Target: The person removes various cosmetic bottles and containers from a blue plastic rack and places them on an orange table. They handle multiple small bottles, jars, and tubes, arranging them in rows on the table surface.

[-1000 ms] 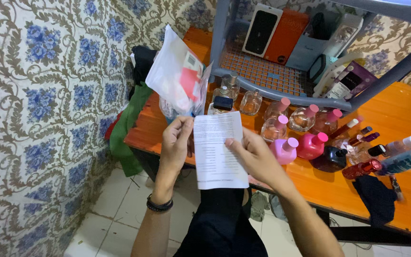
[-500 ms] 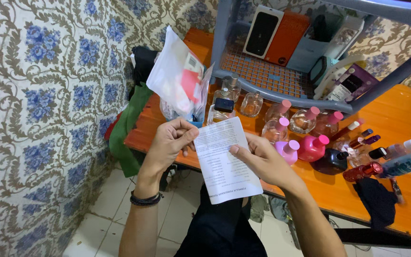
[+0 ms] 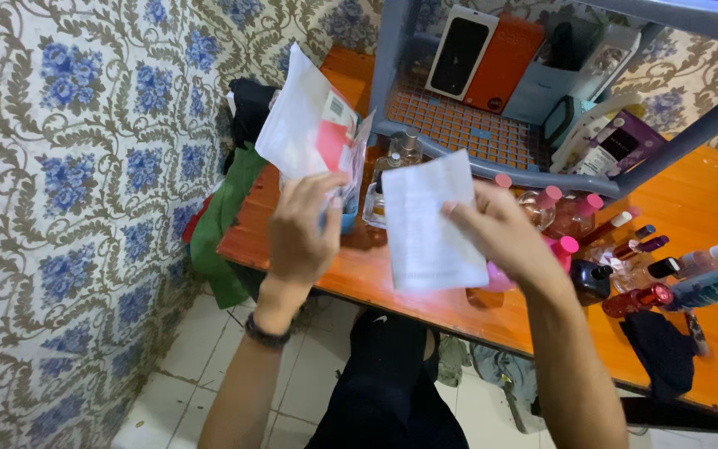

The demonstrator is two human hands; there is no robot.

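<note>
A: What could go wrong at this moment, in your opinion?

B: The right hand (image 3: 504, 237) holds the white paper sheet (image 3: 428, 220) only at its right edge, thumb in front and the other fingers behind, so it is a pinch on one side. The sheet hangs free to the left of these fingers. I think it could bend, or slip out, because nothing supports the other edge.

A: And the left hand (image 3: 302, 233)?

B: It is apart from the sheet, with the back toward the camera. The fingers are pressed together and reach up to the white plastic bag (image 3: 309, 133) just above the fingertips. I cannot tell if they grip the bag or only touch it. The picture is also blurred here.

A: Is something fragile near?

B: Yes. Behind the paper and to the right of the right fingers stand glass perfume bottles with pink caps (image 3: 554, 208). Farther right lie slim spray bottles (image 3: 708, 274). A careless move of the wrist could, I judge, knock one over.

A: What about the surface and the room?

B: The orange wooden table (image 3: 691, 208) is crowded. A grey shelf (image 3: 467, 125) with boxes stands on it. A floral wallpaper (image 3: 68, 166) covers the wall at the left, green cloth (image 3: 218, 224) hangs at the table's end, and the floor has pale tiles (image 3: 201, 366).
</note>
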